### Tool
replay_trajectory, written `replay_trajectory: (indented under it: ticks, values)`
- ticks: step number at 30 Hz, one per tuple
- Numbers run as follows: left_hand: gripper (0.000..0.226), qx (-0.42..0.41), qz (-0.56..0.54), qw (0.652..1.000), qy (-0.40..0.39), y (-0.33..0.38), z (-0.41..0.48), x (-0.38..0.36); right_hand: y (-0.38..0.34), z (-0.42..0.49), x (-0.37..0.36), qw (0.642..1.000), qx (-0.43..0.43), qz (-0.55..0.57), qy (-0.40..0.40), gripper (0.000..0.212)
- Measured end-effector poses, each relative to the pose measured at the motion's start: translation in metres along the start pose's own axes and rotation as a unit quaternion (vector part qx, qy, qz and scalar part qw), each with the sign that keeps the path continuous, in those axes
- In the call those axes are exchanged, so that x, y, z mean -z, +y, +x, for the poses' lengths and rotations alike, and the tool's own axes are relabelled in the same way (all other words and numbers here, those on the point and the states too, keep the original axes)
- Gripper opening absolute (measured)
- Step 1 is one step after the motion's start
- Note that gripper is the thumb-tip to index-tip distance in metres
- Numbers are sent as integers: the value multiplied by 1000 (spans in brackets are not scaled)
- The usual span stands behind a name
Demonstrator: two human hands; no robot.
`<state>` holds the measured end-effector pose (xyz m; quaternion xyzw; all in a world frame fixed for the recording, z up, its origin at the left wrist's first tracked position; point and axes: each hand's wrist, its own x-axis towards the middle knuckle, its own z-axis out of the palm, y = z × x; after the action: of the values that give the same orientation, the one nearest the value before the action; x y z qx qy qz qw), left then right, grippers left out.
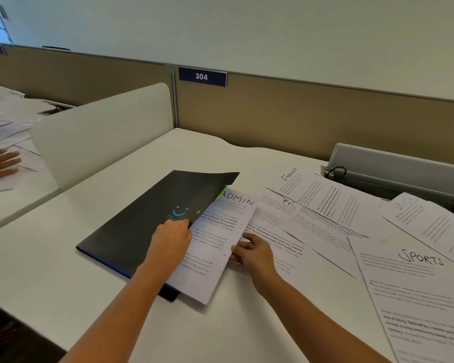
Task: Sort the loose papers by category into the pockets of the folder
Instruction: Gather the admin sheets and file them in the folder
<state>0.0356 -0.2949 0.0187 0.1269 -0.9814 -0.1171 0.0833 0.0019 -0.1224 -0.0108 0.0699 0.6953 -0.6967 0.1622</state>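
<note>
A black folder with a blue smiley lies on the white desk, its cover edge lifted slightly. My left hand pinches that cover edge near the smiley. A sheet headed ADMIN pokes out from under the cover, beside a green tab. My right hand rests on the right edge of the ADMIN sheet, fingers spread on the paper. To the right lie loose sheets headed FINANCE and SPORTS, overlapping each other.
A white divider panel stands at the left. Beyond it another person's hand rests on papers. A tan partition with a 304 sign runs along the back. A grey cable tray sits at the back right.
</note>
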Motion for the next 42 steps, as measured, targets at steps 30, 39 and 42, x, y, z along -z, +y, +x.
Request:
replay_trajectory:
  ticks: [30, 39, 42]
  values:
    - [26, 42, 23, 999, 20, 10, -9, -20, 1, 17, -4, 838, 204, -505, -43, 34]
    - [31, 82, 67, 994, 5, 19, -14, -35, 32, 6, 91, 803, 271, -516, 121, 24]
    - [32, 114, 44, 992, -14, 19, -14, -35, 37, -3, 111, 794, 266, -537, 101, 39]
